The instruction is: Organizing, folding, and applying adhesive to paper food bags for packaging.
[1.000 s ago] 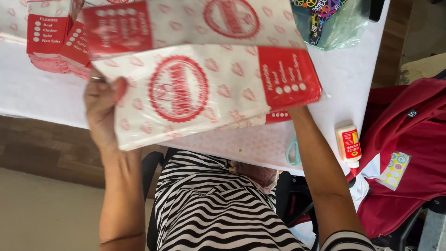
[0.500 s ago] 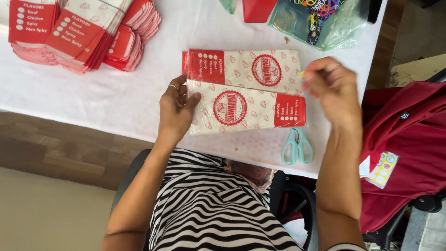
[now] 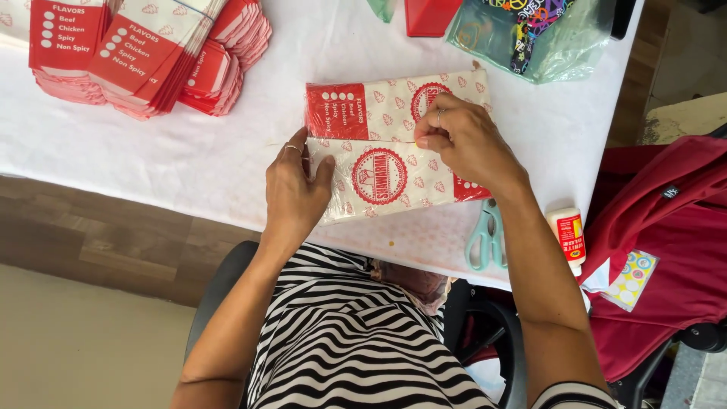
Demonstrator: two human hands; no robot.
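Centrally, red-white paper bags (image 3: 386, 151), hands (image 3: 466, 140) pressing

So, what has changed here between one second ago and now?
The printed paper sheet, held up in both hands a second ago, has come down flat onto the white table. The left hand now presses its left end; the right hand has moved in from the right end and pinches the fold at the middle. The stacks of red and white bags, the scissors and the glue bottle lie as before.
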